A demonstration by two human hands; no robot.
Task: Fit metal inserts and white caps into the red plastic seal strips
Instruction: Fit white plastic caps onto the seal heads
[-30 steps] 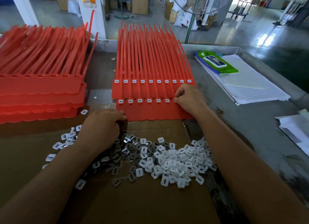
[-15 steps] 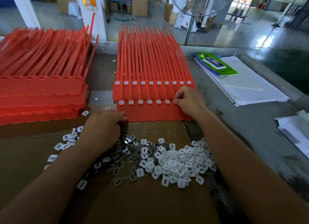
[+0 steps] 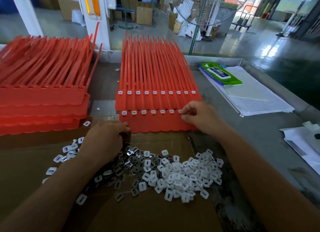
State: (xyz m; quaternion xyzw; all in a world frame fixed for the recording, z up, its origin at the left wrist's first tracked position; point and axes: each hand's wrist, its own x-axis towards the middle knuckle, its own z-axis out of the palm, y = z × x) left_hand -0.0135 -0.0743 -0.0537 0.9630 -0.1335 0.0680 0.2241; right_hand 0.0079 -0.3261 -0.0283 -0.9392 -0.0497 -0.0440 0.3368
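At a scuffed grey metal table [image 3: 259,128] in a factory hall, working over a flat brown cardboard sheet [image 3: 155,214]. Capping the near row of red seal strips [image 3: 155,122], lying at the sheet's far edge: showing six caps already seated, and pinching the seventh cap [image 3: 179,111] at its socket with the curled thumb and forefinger of the right hand [image 3: 199,117]; hiding any sockets further right under that hand. Showing ten caps in place along the far row [image 3: 155,100], probably finished. Resting the left hand [image 3: 105,141] palm down, fingers bent at the strips' near left corner; not revealing whether anything is being held beneath. Leaving, at far left, stacked uncapped strips [image 3: 43,100] with open rectangular sockets, so apparently much work remaining. Drawing from loose white caps [image 3: 187,176], small matte squarish plastic frames with a central slot, and metal inserts [image 3: 121,167], thin, shiny, dark grey. Handling smooth, flexible red plastic with long tapering tails and scalloped near edges.
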